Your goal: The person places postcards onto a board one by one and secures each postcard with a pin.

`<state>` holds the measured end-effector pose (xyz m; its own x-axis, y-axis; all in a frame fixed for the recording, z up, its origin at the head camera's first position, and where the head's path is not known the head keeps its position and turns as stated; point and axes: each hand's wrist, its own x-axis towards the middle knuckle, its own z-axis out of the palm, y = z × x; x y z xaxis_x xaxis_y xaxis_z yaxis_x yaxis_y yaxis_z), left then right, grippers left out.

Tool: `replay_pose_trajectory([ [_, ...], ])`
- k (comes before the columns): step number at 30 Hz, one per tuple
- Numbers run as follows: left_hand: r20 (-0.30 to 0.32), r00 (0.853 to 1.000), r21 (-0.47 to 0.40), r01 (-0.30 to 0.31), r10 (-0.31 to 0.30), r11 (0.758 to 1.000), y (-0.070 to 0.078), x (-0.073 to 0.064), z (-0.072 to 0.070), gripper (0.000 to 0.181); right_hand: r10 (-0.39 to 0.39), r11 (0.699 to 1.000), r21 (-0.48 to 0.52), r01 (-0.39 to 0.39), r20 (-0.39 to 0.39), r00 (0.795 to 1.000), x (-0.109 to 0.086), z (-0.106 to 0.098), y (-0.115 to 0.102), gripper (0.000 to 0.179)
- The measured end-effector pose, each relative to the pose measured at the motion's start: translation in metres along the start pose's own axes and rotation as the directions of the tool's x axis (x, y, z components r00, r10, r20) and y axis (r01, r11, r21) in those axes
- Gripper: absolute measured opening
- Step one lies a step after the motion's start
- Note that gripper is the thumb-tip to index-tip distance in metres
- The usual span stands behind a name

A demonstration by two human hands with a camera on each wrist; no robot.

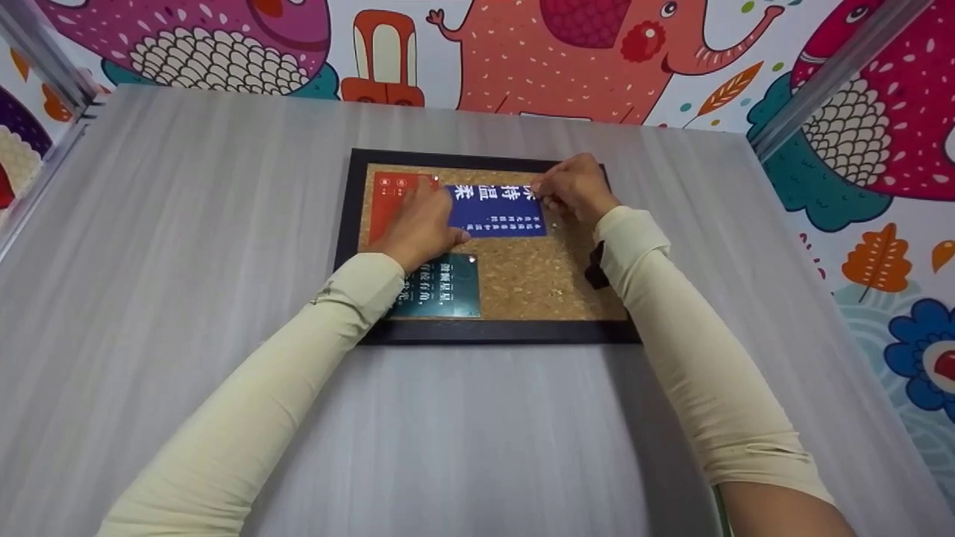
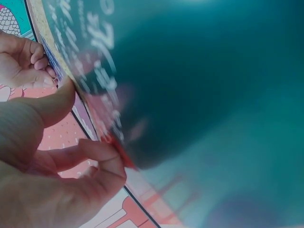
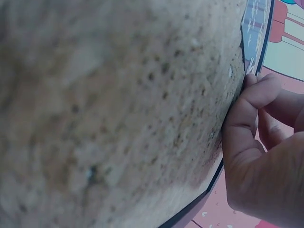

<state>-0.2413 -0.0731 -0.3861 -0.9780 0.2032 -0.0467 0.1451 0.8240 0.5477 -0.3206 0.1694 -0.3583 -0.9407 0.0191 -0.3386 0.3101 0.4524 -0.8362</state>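
A corkboard (image 1: pixel 552 280) in a dark frame lies on the table, with a red card (image 1: pixel 382 201), a blue card (image 1: pixel 503 212) and a dark green card (image 1: pixel 459 291) on it, all with white writing. My left hand (image 1: pixel 419 224) presses on the blue card's left end and overlaps the red card, thumb stretched toward its lower edge. At the blue card's upper right corner, the thumb and index finger of my right hand (image 1: pixel 580 188) pinch what looks like a small pin, mostly hidden by the fingertips. Bare cork fills the right wrist view beside the right hand (image 3: pixel 266 137).
Small shiny pins hold card corners, one on the green card's pin (image 1: pixel 471 259) corner. Around the board spreads a grey wood-grain table (image 1: pixel 186 246). Behind it stands a wall (image 1: pixel 485 67) printed with cartoon animals, and metal posts (image 1: pixel 813 74) rise at the table's back corners.
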Motion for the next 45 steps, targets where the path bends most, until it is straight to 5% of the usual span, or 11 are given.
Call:
replay_pose_trajectory([
  [4, -0.012, 1.000, -0.006, -0.014, 0.014, 1.000, -0.006, 0.006, 0.004, 0.050, -0.012, 1.000, -0.011, 0.012, -0.009, 1.000, 0.002, 0.001, 0.001, 0.008],
  [14, 0.007, 1.000, 0.008, -0.011, 0.011, 1.000, 0.010, -0.009, -0.008, 0.046, 0.006, 0.999, -0.044, -0.007, -0.034, 0.999, 0.000, 0.003, 0.002, 0.011],
  [19, 0.025, 1.000, 0.006, -0.012, 0.012, 1.000, 0.017, -0.012, -0.010, 0.046, -0.084, 0.980, -0.187, 0.068, -0.083, 0.993, -0.002, 0.007, 0.004, 0.014],
  [21, 0.030, 0.999, 0.013, -0.012, 0.012, 1.000, 0.016, -0.010, -0.009, 0.047, -0.151, 0.942, -0.317, 0.113, -0.099, 0.984, -0.004, 0.010, 0.004, 0.012],
  [25, 0.035, 0.999, 0.022, -0.011, 0.010, 1.000, 0.010, -0.001, -0.002, 0.045, -0.289, 0.802, -0.570, 0.179, -0.109, 0.951, -0.007, 0.016, 0.005, 0.010],
  [31, 0.033, 0.999, 0.027, -0.018, 0.018, 0.999, -0.004, 0.011, 0.007, 0.039, -0.429, 0.644, -0.705, 0.296, -0.012, 0.903, -0.011, 0.022, 0.012, 0.018],
  [34, 0.026, 0.999, 0.028, -0.033, 0.032, 0.999, -0.011, 0.015, 0.012, 0.038, -0.437, 0.581, -0.738, 0.343, 0.072, 0.896, -0.013, 0.022, 0.016, 0.023],
  [39, 0.038, 0.999, 0.030, 0.000, -0.001, 1.000, -0.003, 0.001, -0.004, 0.037, -0.335, 0.595, -0.720, 0.358, 0.183, 0.924, -0.022, 0.021, 0.015, 0.030],
  [45, 0.040, 0.999, -0.008, 0.036, -0.036, 0.999, 0.005, -0.015, -0.019, 0.036, -0.329, 0.565, -0.721, 0.401, 0.249, 0.911, -0.032, 0.021, 0.018, 0.040],
])
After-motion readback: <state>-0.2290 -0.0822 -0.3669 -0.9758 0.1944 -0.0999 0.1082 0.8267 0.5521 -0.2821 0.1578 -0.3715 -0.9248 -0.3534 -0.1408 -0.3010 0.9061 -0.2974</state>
